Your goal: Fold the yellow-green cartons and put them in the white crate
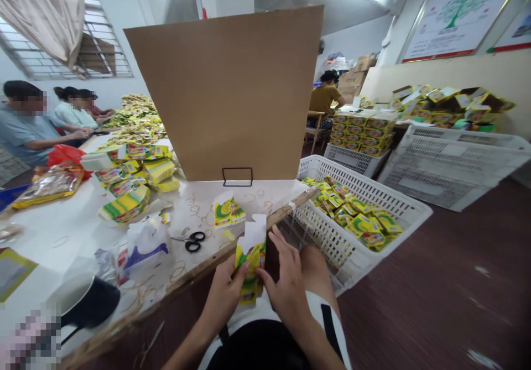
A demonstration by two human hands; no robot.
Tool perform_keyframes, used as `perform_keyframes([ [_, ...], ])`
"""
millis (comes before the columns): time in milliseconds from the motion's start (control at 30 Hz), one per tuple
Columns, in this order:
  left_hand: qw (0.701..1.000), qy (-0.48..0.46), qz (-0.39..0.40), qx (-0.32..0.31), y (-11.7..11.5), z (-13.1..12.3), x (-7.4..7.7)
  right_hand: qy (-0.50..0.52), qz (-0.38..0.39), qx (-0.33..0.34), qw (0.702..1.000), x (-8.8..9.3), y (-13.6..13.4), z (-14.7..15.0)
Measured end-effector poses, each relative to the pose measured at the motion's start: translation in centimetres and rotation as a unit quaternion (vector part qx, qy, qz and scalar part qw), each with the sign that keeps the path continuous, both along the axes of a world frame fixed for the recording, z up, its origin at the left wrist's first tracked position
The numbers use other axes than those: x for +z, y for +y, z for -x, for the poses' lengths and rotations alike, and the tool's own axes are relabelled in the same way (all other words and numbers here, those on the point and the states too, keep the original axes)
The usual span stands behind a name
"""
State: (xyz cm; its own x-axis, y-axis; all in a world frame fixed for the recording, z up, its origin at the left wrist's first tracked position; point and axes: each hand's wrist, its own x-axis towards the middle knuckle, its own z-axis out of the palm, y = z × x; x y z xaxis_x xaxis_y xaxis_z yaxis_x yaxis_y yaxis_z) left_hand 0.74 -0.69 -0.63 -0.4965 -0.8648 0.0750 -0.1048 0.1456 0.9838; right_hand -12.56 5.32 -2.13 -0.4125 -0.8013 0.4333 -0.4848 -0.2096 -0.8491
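The yellow-green carton (250,260) stands before you at the front edge of the table (193,273), white flap toward 12 o'clock. Your left hand (227,287) pinches it, thumb in front, remaining fingers hidden behind. Your right hand (287,276) is spread, thumb at the carton's right edge. The carton's print is unreadable. From the carton, locate: carton stack (226,213), 11 o'clock; scissors (194,242), 10 o'clock; white basket (384,194), 2 o'clock, partly hidden by your knee (314,258); poster (450,32), 1 o'clock, lettering too small.

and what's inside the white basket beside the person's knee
The white plastic basket holds a jumbled heap of yellow-and-green printed cartons. They cover its floor, so anything beneath the top layer can't be seen.
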Motion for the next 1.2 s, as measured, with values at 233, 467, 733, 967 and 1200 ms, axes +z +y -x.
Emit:
perform_keyframes([
  [233, 0.998, -0.005, -0.043, -0.056, -0.4, -0.7, 0.1, 0.119, -0.031, 0.101, 0.987, 0.0, 0.3, 0.3],
  [467, 0.941, 0.067, -0.314, -0.103, -0.4, -1.5, -0.3, -0.007, 0.013, 0.099, 0.995, 0.7, 0.4, -0.3],
  [733, 0.892, 0.194, -0.385, -0.141, -0.1, -0.9, -0.6, -0.031, 0.048, 0.082, 0.995, 1.2, 0.7, 0.2],
  [967, 0.956, 0.175, -0.234, -0.013, 0.0, 0.3, -1.1, -0.071, -0.026, 0.119, 0.99, -0.3, 0.0, -0.2],
  [1200, 0.997, 0.065, -0.016, -0.023, -0.4, -0.4, -0.8, -0.18, -0.019, 0.088, 0.979, -0.7, -0.2, 0.5],
])
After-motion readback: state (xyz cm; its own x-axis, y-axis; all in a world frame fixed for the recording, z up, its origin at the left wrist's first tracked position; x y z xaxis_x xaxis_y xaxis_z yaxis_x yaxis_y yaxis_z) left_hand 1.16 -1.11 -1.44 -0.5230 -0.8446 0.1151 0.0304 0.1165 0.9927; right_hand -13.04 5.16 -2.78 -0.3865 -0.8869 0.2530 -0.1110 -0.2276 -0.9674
